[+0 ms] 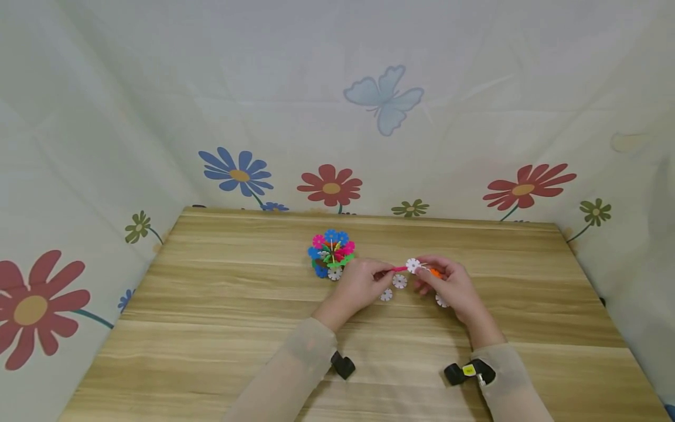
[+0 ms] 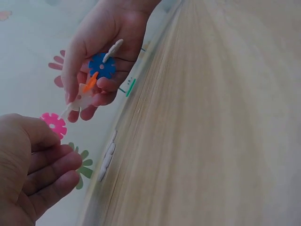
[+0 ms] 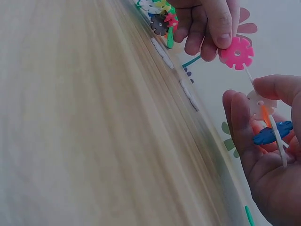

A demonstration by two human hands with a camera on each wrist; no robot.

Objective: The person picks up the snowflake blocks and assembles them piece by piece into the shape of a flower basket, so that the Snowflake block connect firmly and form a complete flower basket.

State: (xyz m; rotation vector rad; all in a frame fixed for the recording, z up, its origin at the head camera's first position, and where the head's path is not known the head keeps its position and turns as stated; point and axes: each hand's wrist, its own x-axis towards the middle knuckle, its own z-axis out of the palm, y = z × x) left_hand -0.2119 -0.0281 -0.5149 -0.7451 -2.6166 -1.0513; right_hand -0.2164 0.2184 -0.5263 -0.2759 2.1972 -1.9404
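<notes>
My left hand [image 1: 364, 282] pinches a pink notched disc [image 3: 237, 54] between thumb and forefinger. Against that disc's edge stands a white notched disc [image 1: 413, 265], seen nearly edge-on in both wrist views. My right hand [image 1: 450, 287] holds a small linked group that includes this white disc, another whitish disc [image 3: 261, 104], an orange piece [image 2: 90, 84] and a blue disc [image 2: 101, 66]. Fingers hide part of the group. Whether the pink disc is slotted in or only touching, I cannot tell. Loose white discs [image 1: 399, 282] lie flat below and between the hands.
A ball-like cluster of many-coloured discs [image 1: 331, 254] stands left of my left hand. Another white disc [image 1: 442, 300] lies partly under my right hand. A thin green piece [image 3: 249, 215] shows at the right wrist view's bottom. Flower-printed cloth [image 1: 329, 189] hangs behind the wooden table [image 1: 221, 328].
</notes>
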